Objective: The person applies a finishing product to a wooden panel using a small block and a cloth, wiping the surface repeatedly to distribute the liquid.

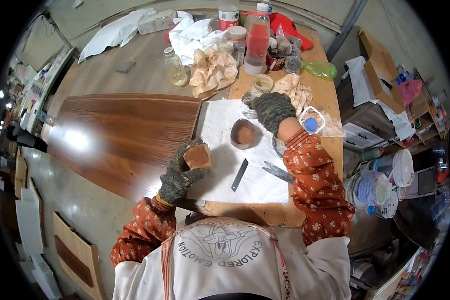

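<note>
My left hand [177,172], in a dark knitted glove, grips a squarish block with a brown face [197,157] beside the near right end of a glossy brown wood-grain panel [130,135]. My right hand [274,111], in a similar glove, is curled at a clear plastic container [248,106]; its fingertips are hidden. Between the hands, a round cup with brown contents [243,134] stands on a white sheet [215,120]. A dark flat blade [239,175] lies there too. Close to my right sleeve are a grey pointed tool [279,172] and a partly covered round dish [279,145].
An open jar [263,83], crumpled tan paper [214,72] and a tall bottle with red liquid [257,42] crowd the far side. A blue cap [310,124] lies inside a white plastic ring at right. White buckets [370,187] stand on the floor to the right.
</note>
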A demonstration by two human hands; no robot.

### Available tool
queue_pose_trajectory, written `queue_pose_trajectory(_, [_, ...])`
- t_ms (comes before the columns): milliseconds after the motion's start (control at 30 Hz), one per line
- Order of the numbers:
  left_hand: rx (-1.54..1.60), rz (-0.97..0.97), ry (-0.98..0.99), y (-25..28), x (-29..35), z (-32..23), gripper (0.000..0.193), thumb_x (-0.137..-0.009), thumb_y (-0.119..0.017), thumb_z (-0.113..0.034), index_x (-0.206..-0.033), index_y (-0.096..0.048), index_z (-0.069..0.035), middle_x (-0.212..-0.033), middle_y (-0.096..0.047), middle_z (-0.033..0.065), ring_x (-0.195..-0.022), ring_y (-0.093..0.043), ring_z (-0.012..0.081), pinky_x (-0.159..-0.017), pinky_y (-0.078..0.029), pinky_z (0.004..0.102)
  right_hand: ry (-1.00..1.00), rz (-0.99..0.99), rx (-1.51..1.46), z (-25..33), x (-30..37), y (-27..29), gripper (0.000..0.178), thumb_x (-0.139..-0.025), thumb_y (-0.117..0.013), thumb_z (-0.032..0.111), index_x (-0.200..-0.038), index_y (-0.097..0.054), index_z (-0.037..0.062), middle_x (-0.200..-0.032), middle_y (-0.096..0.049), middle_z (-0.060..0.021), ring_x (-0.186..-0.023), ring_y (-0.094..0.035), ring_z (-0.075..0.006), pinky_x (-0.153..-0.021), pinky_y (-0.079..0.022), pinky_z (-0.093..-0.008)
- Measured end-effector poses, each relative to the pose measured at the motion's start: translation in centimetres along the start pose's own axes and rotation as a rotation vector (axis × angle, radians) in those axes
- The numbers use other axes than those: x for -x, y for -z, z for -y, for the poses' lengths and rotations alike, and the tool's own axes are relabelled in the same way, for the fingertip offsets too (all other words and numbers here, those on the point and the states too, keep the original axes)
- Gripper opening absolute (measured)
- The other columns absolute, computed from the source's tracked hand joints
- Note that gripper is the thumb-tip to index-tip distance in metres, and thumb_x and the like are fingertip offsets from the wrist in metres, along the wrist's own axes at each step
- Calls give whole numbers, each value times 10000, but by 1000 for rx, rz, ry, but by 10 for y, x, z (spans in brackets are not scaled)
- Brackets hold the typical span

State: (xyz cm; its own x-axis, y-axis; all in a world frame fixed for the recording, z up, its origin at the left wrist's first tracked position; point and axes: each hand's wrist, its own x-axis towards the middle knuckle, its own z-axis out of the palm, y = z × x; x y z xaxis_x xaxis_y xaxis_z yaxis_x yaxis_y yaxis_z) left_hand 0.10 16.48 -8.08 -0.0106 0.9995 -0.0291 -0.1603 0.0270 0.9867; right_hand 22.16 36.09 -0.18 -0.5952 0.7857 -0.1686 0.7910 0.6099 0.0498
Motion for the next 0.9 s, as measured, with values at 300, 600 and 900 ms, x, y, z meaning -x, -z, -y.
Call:
queue_pose_trajectory(300, [-32,107,26,-8,-42,12,673,-718,-766,-41,-1300,-428,-47,-1238,-531,83,-1129,-516,187,-950,-457,316,-125,-95,-14,-11,-7,-26,216,-786,-516,122,-934,-665,72,-985,-629,-181,-926,-620,-340,-788,-500,-432])
queue_pose_trajectory(600, [98,125,52,0,-51,36,683,-718,-783,-93,-1298,-428,-35,-1211,-538,78,-1109,-521,179,-930,-459,311,-183,-137,-54,-16,33,17,221,-836,-487,199,-870,-647,51,-832,-667,-137,-834,-650,-329,-755,-503,-407])
queue_pose_trajectory(900, [-109,227,71,-1,-62,51,664,-739,-771,-100,-1299,-423,-30,-1216,-542,96,-1095,-533,188,-939,-460,305,137,-39,-304,1,74,-22,248,-895,-484,147,-1100,-594,61,-1083,-609,-124,-944,-595,-251,-804,-494,-367])
